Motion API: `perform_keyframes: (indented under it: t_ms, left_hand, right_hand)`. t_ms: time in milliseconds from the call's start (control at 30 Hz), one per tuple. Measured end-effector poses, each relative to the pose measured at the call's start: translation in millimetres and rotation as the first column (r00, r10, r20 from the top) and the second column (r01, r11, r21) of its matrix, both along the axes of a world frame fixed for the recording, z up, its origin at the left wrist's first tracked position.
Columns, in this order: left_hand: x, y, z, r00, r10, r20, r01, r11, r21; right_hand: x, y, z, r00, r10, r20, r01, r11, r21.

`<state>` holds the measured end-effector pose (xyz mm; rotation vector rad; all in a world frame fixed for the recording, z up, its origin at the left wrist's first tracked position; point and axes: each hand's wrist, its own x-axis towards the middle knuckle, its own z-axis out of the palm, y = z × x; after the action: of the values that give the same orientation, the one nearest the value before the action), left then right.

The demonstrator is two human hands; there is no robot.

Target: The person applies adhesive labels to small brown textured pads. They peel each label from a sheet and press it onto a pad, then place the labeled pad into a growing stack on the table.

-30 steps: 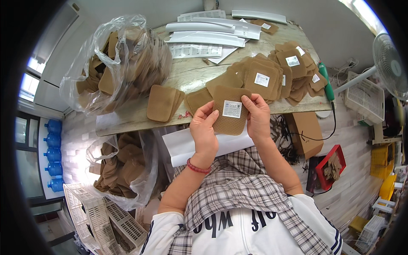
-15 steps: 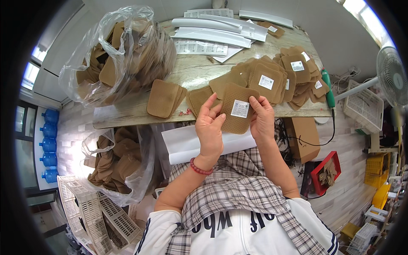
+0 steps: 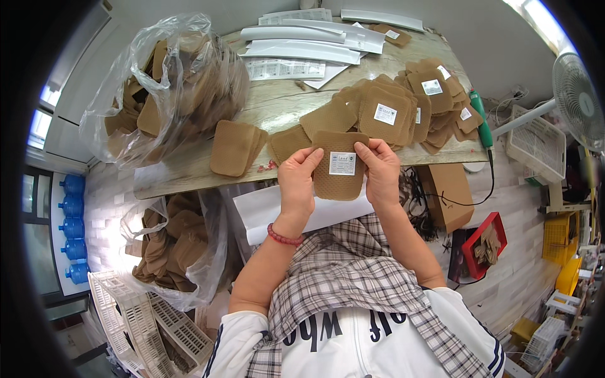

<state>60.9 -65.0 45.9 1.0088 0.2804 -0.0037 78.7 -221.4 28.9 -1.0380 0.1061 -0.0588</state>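
Note:
Both hands hold one tan perforated patch [image 3: 340, 177] with a small white label [image 3: 342, 163] stuck on it, in front of the wooden table [image 3: 283, 104]. My left hand [image 3: 298, 181] grips its left edge and my right hand [image 3: 378, 170] grips its right edge, thumbs near the label. Just beyond lie unlabelled patches [image 3: 234, 147] to the left. A spread pile of labelled patches [image 3: 409, 107] lies to the right.
A clear plastic bag of patches [image 3: 170, 82] sits on the table's left. White label sheets and strips [image 3: 309, 44] lie at the back. A second bag [image 3: 173, 246] and white baskets [image 3: 142, 321] stand on the floor left. A green tool [image 3: 482, 123], cardboard box, red tray and fan are on the right.
The held patch and both hands have shifted slightly nearer to me and a little left. The view has tilted a bit. The grip is the same.

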Motion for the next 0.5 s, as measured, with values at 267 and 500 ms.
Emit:
perform_keyframes:
  t_ms: [267, 500]
  left_hand:
    - [3, 4, -10, 1.000, 0.013, -0.014, -0.014, 0.999, -0.047]
    - [4, 6, -6, 0.999, 0.035, -0.038, -0.039, 0.993, -0.109]
  right_hand:
    - [2, -2, 1, 0.998, 0.035, -0.061, -0.038, 0.998, -0.053]
    - [-1, 1, 13, 0.985, 0.090, -0.147, -0.102, 0.992, -0.075]
